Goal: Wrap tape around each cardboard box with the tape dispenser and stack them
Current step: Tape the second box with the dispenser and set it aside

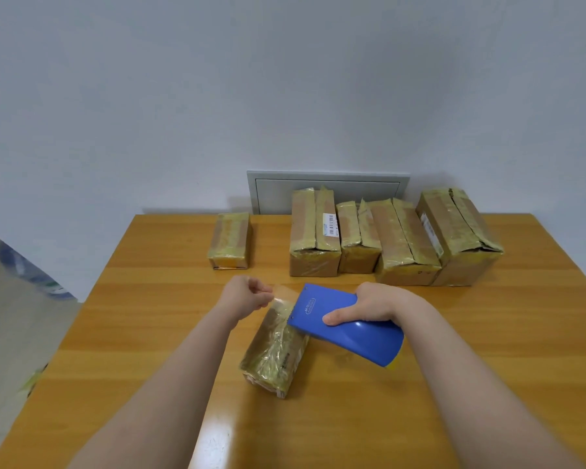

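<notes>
R hand [369, 304] grips blue tape dispenser [345, 328]; L hand [247, 294] pinches tape end [283, 294], over small box [274, 353]

A single wide-angle view from the person's head, facing forward and tilted down across the worktop [132, 316]; both forearms enter at the bottom edge and reach the frame's middle, so the left hand [244, 296] pinching tape [285, 294] and the right hand [369, 306] gripping the tape dispenser [345, 330] sit close under the lens; the row of boxes [386, 238] lies farther off, above centre; the wall [285, 79] fills the upper half.
</notes>
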